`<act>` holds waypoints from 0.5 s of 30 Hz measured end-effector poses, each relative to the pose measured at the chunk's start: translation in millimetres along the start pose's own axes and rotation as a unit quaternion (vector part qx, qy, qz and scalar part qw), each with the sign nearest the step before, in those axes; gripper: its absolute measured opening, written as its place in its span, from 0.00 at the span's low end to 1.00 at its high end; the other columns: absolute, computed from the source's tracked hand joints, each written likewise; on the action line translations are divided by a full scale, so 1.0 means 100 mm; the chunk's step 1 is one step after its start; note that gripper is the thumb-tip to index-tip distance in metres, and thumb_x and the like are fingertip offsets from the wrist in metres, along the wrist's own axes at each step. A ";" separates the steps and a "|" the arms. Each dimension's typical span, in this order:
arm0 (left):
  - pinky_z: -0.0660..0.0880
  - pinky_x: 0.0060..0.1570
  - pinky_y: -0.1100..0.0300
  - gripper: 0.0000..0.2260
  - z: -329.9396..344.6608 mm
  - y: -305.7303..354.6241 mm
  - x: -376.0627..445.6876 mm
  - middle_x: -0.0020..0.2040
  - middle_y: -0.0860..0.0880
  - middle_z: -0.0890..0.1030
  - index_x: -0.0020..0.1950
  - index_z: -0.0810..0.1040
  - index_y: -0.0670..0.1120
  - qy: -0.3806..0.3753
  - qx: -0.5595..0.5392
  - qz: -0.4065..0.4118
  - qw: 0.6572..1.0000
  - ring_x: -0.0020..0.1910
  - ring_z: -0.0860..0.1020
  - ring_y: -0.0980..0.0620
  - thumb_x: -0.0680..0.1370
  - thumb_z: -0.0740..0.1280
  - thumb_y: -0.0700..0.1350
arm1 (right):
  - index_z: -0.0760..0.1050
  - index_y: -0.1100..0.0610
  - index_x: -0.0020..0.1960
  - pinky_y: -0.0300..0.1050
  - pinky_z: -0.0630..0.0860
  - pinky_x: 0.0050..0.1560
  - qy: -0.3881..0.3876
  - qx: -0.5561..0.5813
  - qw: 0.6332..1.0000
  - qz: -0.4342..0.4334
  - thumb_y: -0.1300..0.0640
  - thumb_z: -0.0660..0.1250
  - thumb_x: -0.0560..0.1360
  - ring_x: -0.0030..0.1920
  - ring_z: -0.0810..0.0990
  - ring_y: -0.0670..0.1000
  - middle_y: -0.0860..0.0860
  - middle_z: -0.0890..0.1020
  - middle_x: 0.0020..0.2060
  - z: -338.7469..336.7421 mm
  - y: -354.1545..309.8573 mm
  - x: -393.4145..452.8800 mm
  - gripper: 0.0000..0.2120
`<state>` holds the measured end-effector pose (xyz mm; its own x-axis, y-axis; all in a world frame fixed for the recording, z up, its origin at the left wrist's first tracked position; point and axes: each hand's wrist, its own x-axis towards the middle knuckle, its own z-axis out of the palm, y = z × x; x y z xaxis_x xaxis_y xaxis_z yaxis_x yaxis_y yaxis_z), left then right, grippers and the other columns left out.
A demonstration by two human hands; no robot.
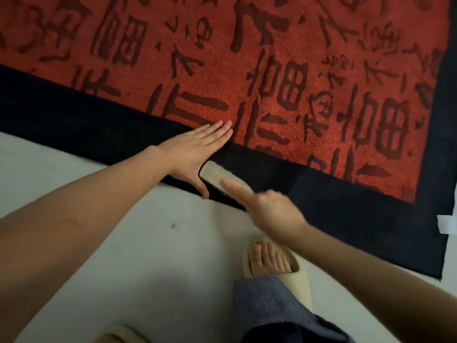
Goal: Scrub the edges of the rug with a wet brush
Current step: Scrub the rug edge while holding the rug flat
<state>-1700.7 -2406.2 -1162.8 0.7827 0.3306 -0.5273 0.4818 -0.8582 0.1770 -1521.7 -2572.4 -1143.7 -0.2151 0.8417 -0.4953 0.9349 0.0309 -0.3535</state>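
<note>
Rug (pixel 272 78) border — brush (pixel 217 177) under right fingers (pixel 237 189)

Single view, head-worn camera, wide-angle. Looks steeply down and forward from above the rug (pixel 296 82), close in. The rug's black border runs diagonally across mid-frame; its corner sits toward the lower right. Pale floor (pixel 148 243) fills the near side of the rug. Only this one view, nothing shared.

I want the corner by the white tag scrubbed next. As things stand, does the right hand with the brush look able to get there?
Probably yes. The right hand grips the brush on the black border, which runs bare to the tag.
</note>
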 end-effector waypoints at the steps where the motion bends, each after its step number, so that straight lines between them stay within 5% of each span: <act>1: 0.31 0.73 0.59 0.66 -0.04 -0.05 -0.07 0.76 0.48 0.27 0.77 0.29 0.45 -0.012 0.003 -0.002 1.000 0.75 0.28 0.52 0.61 0.66 0.77 | 0.45 0.34 0.76 0.51 0.72 0.39 0.013 -0.022 1.000 0.007 0.57 0.55 0.81 0.41 0.81 0.62 0.59 0.80 0.40 -0.11 0.10 0.09 0.32; 7: 0.39 0.77 0.55 0.60 -0.19 -0.48 -0.51 0.75 0.50 0.28 0.75 0.27 0.47 -0.059 0.003 -0.055 0.997 0.76 0.30 0.52 0.66 0.67 0.73 | 0.55 0.37 0.76 0.57 0.77 0.49 0.137 0.115 0.978 0.106 0.51 0.53 0.83 0.46 0.80 0.65 0.62 0.82 0.48 -0.42 0.15 0.47 0.23; 15: 0.32 0.75 0.53 0.64 -0.01 -0.47 -0.14 0.76 0.51 0.28 0.77 0.28 0.48 0.029 -0.025 0.000 0.999 0.75 0.28 0.51 0.61 0.67 0.77 | 0.52 0.39 0.77 0.58 0.78 0.43 0.207 0.122 0.964 0.117 0.57 0.55 0.82 0.39 0.81 0.61 0.59 0.83 0.43 -0.11 0.02 0.55 0.27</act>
<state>-1734.0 -2369.9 -1162.9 0.8035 0.3546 -0.4781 0.5001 -0.8378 0.2191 -1528.6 -2520.2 -1162.7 0.1712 0.9550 -0.2423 0.8394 -0.2702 -0.4717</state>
